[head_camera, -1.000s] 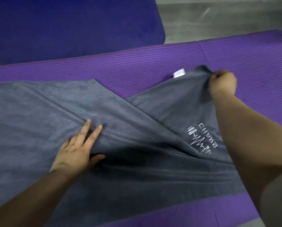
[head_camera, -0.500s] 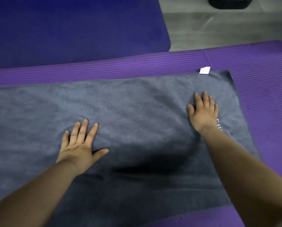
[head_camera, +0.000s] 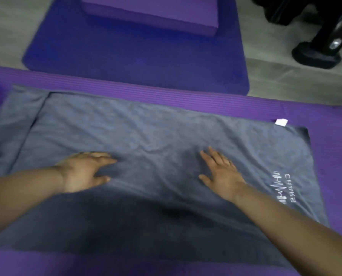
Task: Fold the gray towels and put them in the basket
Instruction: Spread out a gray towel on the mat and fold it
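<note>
left hand (head_camera: 84, 172), right hand (head_camera: 222, 172), seemingly flat on towel (head_camera: 146, 128)

One gray towel (head_camera: 146, 126) gets counted, plus two hands on it (left hand (head_camera: 82, 173), right hand (head_camera: 223, 174)). One purple mat (head_camera: 166, 92) is seen under the towel, one blue mat (head_camera: 136, 62) and one purple block (head_camera: 150, 14) beyond it.

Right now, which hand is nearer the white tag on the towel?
Right. The right hand lies flat on the gray towel, closer to the camera and left of the white tag; the left hand rests much farther left.
</note>
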